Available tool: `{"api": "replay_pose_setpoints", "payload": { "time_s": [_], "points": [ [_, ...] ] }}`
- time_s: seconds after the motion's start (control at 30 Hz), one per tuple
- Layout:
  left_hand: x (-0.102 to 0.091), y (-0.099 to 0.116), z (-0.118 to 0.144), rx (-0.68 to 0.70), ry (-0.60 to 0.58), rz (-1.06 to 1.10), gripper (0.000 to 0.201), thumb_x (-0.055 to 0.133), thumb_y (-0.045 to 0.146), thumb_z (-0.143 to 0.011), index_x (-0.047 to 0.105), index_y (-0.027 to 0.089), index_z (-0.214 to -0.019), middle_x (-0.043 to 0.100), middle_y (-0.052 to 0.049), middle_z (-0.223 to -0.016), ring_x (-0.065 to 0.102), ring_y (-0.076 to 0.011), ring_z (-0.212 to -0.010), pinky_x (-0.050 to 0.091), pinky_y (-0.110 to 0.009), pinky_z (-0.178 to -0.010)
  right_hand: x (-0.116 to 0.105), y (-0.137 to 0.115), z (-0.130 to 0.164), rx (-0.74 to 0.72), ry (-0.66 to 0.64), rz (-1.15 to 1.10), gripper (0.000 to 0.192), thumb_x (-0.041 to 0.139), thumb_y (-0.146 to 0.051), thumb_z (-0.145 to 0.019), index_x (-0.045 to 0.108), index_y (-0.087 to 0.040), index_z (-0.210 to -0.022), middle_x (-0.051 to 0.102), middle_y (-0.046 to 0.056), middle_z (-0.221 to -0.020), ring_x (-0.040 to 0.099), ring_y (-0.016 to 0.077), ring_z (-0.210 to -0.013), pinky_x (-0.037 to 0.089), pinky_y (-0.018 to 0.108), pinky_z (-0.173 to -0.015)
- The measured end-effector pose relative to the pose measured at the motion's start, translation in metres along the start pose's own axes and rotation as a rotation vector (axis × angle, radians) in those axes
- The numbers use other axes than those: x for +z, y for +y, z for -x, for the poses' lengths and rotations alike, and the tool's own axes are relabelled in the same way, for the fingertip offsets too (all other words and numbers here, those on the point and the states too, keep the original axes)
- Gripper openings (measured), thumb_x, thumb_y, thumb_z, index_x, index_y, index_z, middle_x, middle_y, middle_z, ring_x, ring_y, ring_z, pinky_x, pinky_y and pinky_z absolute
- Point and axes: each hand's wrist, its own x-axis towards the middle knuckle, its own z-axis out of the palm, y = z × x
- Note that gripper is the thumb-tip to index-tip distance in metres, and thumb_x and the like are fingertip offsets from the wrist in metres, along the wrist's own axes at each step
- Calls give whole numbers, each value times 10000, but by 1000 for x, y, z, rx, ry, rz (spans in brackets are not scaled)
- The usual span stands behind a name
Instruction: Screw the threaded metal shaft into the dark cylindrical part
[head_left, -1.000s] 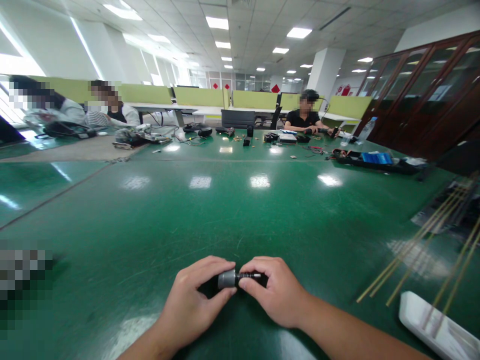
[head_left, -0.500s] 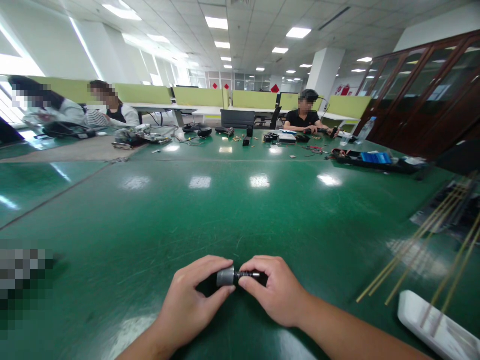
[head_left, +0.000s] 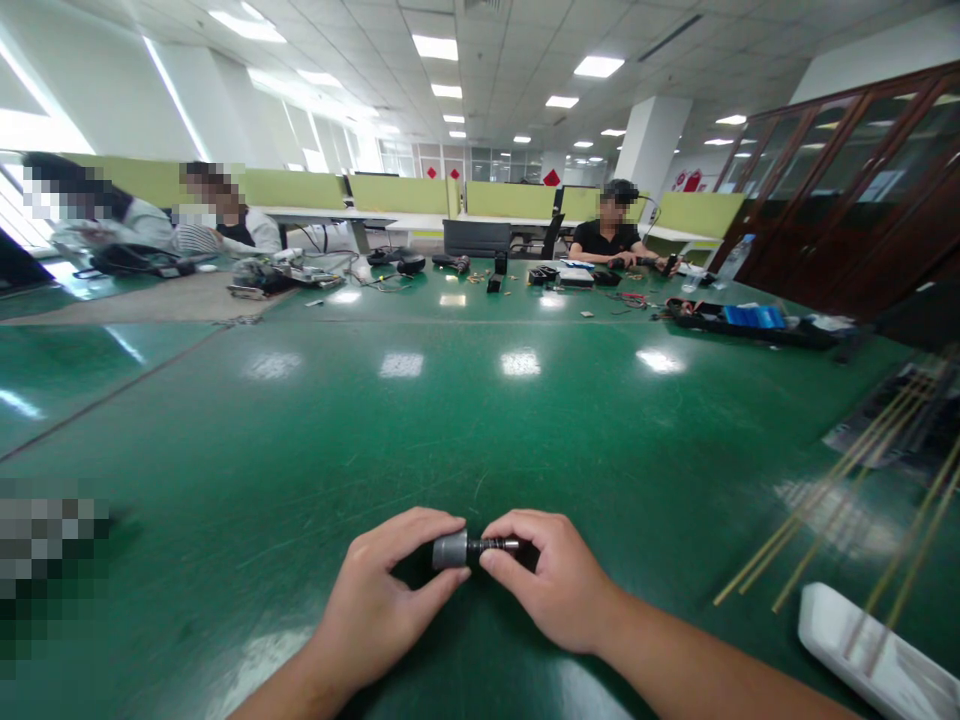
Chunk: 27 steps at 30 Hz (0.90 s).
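Note:
Low in the middle of the head view, my left hand (head_left: pixel 409 590) grips a short grey metal cylinder (head_left: pixel 449 551) between thumb and fingers. A thin dark ridged shaft (head_left: pixel 475 546) runs from the cylinder's right end and finishes in a shiny tip. The thumb and fingertips of my right hand (head_left: pixel 551 580) are closed around this shaft, close beside the cylinder. The piece lies level, just above or on the green tabletop (head_left: pixel 450 440); the contact is hidden. My fingers cover part of the shaft.
A white tray (head_left: pixel 862 645) sits at lower right, beneath thin yellowish rods (head_left: pixel 832 490). A long black tray (head_left: pixel 720 318) with blue contents lies beyond. Electronics and a water bottle (head_left: pixel 733 262) stand along the far side. Three people sit across the table, including one in black (head_left: pixel 607 238).
Both hands stay in almost the same place on the piece. The ridges on the shaft look slightly different between my right fingertips. The view has shifted a little.

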Motion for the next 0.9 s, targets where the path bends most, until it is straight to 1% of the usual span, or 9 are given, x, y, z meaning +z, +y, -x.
{"api": "replay_pose_setpoints", "payload": {
  "time_s": [0.27,0.53,0.73,0.9],
  "points": [
    [-1,0,-1,1,-1,13,304,750,255,-846,668,297,-1135,695,-16,-1074,661,-185,-989,530,-299,-893,0,-1,0,41,-8,-27,102,647,-251,-892,733,-210,-927,690,-6,-786,601,142,-712,411,252,-659],
    [0,0,0,-3,4,15,299,742,255,-847,672,275,-1137,691,-40,-1082,661,-206,-995,538,-319,-894,0,1,0,46,-9,-38,110,647,-261,-890,732,-207,-932,689,-6,-784,599,142,-710,413,252,-659],
    [-2,3,-1,13,11,28,307,746,235,-842,669,288,-1134,694,-24,-1072,661,-190,-987,533,-304,-890,0,1,0,49,-11,-43,108,645,-261,-888,731,-210,-929,685,-7,-778,595,140,-705,414,252,-653],
    [-1,3,0,12,9,34,299,749,236,-840,674,276,-1126,694,-37,-1070,660,-203,-989,533,-321,-890,0,1,0,64,-18,-51,113,647,-262,-883,732,-204,-930,686,-2,-781,597,145,-712,421,256,-660]
  ]
}}
